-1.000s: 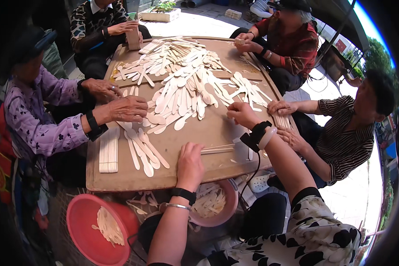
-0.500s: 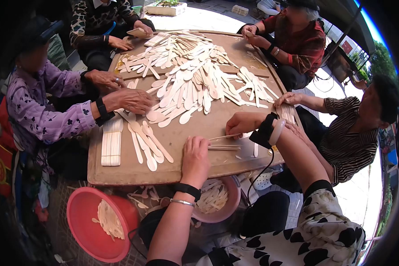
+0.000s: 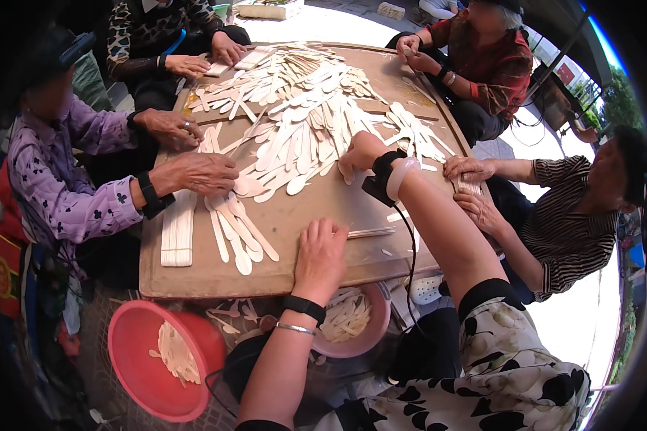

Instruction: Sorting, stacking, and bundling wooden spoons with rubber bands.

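Near the front edge of the table, my left hand [image 3: 320, 253] is closed round a few wooden spoons [image 3: 371, 233]. Their thin handles stick out to the right, seen edge-on, while the other ends are hidden in my fingers. My right hand [image 3: 363, 153] reaches to the near right edge of a large heap of loose wooden spoons [image 3: 305, 136]. Its fingers point down and are drawn together at the heap. Whatever they pinch is hidden.
Co-workers sit round the wooden table [image 3: 287, 276], handling spoons. A neat spoon stack [image 3: 177, 233] and fanned spoons [image 3: 239, 233] lie at the left. Below the front edge stand a red basin [image 3: 133, 359] and a pink basin [image 3: 382, 323] with wooden pieces.
My right hand has moved away from the left hand, forward and left to the heap. My left hand stays near the front edge with the spoons, and their spread handles now lie closer together.
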A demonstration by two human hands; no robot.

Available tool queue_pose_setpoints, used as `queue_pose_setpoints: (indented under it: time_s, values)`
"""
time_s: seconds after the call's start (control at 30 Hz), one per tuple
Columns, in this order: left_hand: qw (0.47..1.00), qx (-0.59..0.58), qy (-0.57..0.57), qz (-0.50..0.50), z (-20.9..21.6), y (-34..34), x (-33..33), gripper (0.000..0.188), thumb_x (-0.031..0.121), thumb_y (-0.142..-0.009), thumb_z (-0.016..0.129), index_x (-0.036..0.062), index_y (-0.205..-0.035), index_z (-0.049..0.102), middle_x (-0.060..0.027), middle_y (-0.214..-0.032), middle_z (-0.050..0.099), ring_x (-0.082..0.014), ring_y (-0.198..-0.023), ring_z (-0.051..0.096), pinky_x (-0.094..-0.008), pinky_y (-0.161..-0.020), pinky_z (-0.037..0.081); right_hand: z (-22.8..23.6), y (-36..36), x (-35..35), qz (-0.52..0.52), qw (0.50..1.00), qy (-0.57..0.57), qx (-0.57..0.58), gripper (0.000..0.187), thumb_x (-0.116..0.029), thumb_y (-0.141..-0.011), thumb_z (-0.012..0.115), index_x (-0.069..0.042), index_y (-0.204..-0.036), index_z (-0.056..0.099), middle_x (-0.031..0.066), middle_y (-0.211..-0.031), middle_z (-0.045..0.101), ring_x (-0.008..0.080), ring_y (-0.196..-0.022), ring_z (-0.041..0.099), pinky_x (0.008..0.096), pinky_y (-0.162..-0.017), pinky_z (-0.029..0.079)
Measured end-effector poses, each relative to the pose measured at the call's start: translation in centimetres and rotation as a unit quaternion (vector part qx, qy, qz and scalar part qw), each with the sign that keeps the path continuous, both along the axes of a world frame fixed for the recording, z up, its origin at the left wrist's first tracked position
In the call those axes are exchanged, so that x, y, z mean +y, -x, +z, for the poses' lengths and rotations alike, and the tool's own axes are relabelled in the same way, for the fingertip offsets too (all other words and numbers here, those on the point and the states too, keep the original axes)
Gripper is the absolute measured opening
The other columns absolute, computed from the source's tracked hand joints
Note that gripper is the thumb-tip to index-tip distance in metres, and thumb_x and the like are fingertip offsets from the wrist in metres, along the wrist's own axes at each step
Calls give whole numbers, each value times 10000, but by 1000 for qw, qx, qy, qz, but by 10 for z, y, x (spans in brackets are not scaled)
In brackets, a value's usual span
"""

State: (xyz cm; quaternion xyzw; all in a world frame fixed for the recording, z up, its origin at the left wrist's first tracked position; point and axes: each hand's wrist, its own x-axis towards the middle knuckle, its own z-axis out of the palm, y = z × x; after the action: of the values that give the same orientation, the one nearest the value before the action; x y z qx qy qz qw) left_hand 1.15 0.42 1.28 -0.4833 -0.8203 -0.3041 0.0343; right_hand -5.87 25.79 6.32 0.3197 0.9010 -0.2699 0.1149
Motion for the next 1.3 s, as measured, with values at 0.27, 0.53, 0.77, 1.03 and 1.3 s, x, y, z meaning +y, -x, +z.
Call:
queue_pose_setpoints:
  time_s: [0.27,0.53,0.77,1.03,1.3]
  values:
    - [997,-19,-77,-4,-5,-1,-2,322,6,-820,568,46,-1133,637,-109,-1071,588,-303,-1078,540,-417,-956,446,-9,-65,25,11,997,68,45,242,-209,-742,772,27,-718,722,86,-615,671,171,-513,643,333,-499,505]
    - [995,-41,-93,-6,-1,-2,-3,247,-32,-828,575,28,-1060,635,-134,-1032,600,-344,-1053,553,-437,-930,462,-10,-63,6,-24,996,-81,38,331,-314,-791,780,-10,-921,770,197,-927,754,331,-909,732,396,-833,567]
    - [994,-43,-104,-7,-2,-2,-2,200,-28,-831,585,29,-1017,633,-134,-1007,591,-344,-1025,553,-440,-914,462,-6,-76,18,-63,996,-28,64,256,-177,-807,645,13,-927,768,170,-775,736,265,-716,729,353,-718,577]
    - [993,-45,-107,-5,-4,-1,-1,179,-29,-839,587,26,-1004,628,-131,-1010,592,-344,-1030,552,-439,-912,463,-10,-97,34,-100,976,81,177,262,-219,-907,678,26,-945,763,91,-655,686,160,-530,649,298,-510,504]
    - [993,-65,-102,-8,-3,0,-2,191,-47,-838,575,14,-1011,624,-134,-1089,604,-344,-1089,555,-434,-957,472,1,-110,26,-114,958,200,172,221,-231,-939,689,-33,-1026,733,35,-744,683,97,-539,604,235,-464,394]
